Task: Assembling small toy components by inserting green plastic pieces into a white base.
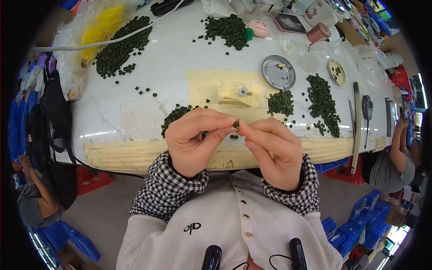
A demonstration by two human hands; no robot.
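A workshop for small-parts handwork, suggested by a white worktable [153, 96] spread with heaps of small dark green pieces [323, 105], its front edge covered with yellowish tape [121, 154], red stools [92, 180] placed beside it, blue crates [371, 218] stacked, other people [392, 173] seated nearby.

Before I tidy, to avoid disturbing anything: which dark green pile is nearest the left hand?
The pile partly hidden by the left hand; the other piles lie clearly farther off.

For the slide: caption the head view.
Left hand and right hand meet at a small part near dark green piles.
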